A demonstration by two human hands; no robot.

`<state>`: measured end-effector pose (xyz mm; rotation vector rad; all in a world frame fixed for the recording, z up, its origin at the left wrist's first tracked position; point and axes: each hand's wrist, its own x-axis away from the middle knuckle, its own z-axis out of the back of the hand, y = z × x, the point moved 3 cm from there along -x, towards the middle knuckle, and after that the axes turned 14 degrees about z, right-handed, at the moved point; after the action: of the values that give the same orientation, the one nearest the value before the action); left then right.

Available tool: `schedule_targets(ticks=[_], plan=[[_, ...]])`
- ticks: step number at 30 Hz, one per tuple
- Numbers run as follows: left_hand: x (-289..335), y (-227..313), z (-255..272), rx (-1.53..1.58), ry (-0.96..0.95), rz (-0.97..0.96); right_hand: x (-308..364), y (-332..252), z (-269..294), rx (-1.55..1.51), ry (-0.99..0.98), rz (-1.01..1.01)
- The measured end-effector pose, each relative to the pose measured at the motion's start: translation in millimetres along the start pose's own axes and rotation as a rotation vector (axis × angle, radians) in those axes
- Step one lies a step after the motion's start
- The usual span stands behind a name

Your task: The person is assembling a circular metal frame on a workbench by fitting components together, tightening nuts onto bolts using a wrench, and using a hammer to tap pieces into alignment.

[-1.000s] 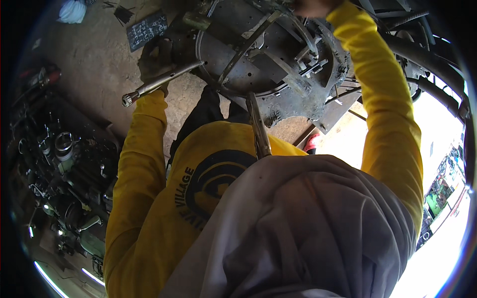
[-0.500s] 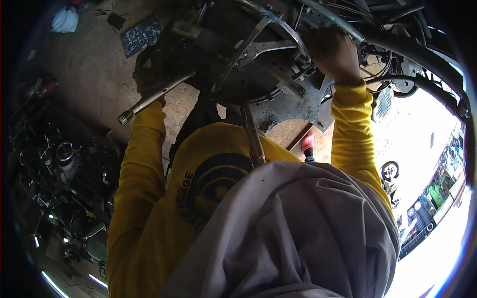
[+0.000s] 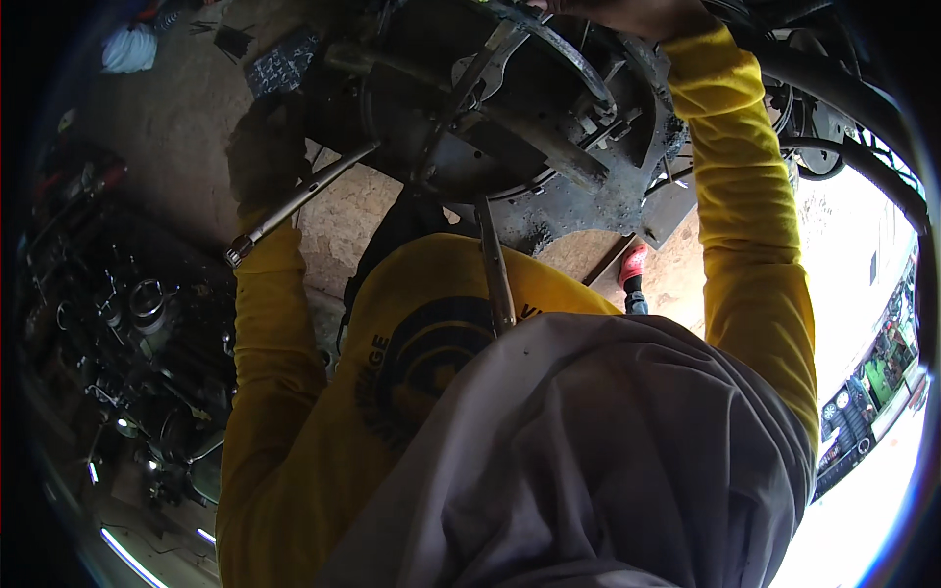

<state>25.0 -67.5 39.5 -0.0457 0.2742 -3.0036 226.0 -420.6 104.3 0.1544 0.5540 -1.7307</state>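
Grey cloth: a draped fabric (image 3: 588, 431) fills the lower middle of the frame, nearest the camera.
Yellow shirt: the long-sleeved garment (image 3: 431, 257) shows above the cloth, with a dark round print on it; its sleeves run up both sides.
Lower rod: a metal rod (image 3: 498, 279) extends from the edge of the cloth up to the lower rim of the metal assembly.
Splined shaft: a metal shaft (image 3: 309, 191) slants across the left cuff, its toothed end at lower left and its other end by the assembly.
Metal assembly: the dark steel unit (image 3: 578, 208) takes up the upper middle; a drilled round plate bears a curved bar (image 3: 570, 57) and a straight bar (image 3: 461, 98).
Left hand: in deep shadow (image 3: 265, 147) at upper left, beside the assembly; whether its fingers hold anything, one cannot tell.
Right hand: at the top edge (image 3: 642, 14), over the far side of the assembly; its fingers are partly cut off, so their grip cannot be told.
Red shoe: on a foot (image 3: 634, 261) right of centre, beyond the assembly's plate.
Machine parts: a dark heap (image 3: 147, 318) at left.
Slate: a dark marked board (image 3: 281, 61) on the floor (image 3: 176, 108), upper left.
White bundle: near the corner (image 3: 129, 49), left of the slate.
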Motion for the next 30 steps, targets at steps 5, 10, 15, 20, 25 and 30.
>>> schedule_targets(ticks=[5,10,15,20,25,30], plan=[[-26.0,13.8,25.5,0.576,-0.234,0.687,-21.4,8.3,-4.2,0.151,-0.043,0.205],[-36.7,25.5,9.3,0.119,-0.053,0.415,-39.2,24.2,-18.6,0.057,-0.076,0.240],[-40.3,34.1,8.5,-0.016,-0.217,0.286,-58.0,36.0,-33.7,0.080,-0.189,0.305],[-44.6,39.4,16.7,0.159,-0.265,0.319,-75.3,28.0,-37.3,0.006,-0.091,0.451],[-43.8,20.3,-17.8,0.136,-0.226,0.395,-73.2,25.3,-44.9,0.080,-0.203,0.487],[-48.5,36.3,0.6,0.141,-0.293,0.481,-56.3,19.1,-46.0,0.139,-0.181,0.346]])
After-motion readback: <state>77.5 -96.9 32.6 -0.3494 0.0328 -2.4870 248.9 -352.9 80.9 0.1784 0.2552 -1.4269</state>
